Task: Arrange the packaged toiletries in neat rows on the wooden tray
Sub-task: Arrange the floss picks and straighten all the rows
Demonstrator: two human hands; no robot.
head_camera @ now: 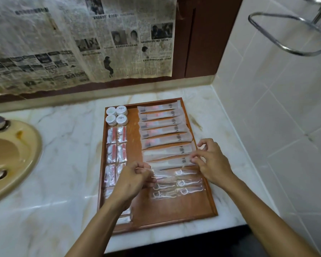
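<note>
A pale marble tabletop with soft veins fills the lower half of the frame, and a beige oval sink cuts in at the left edge. Old printed newspaper hangs on the wall in the upper left, white square tiles cover the wall on the right, and a bent chrome rail is in the upper right. In the middle lies the rectangular wooden tray, smooth and reddish brown, with a low rim. On its right half long frosted sachets lie in a column, and below them clear packets of white floss picks are in two columns. On its left side are small square packets with red stripes in pairs, and four round white lidded pots stand in the tray's upper left corner. The left hand pinches a clear floss pick packet with curled fingers. The right hand pinches the end of a frosted sachet near the tray's right rim.
</note>
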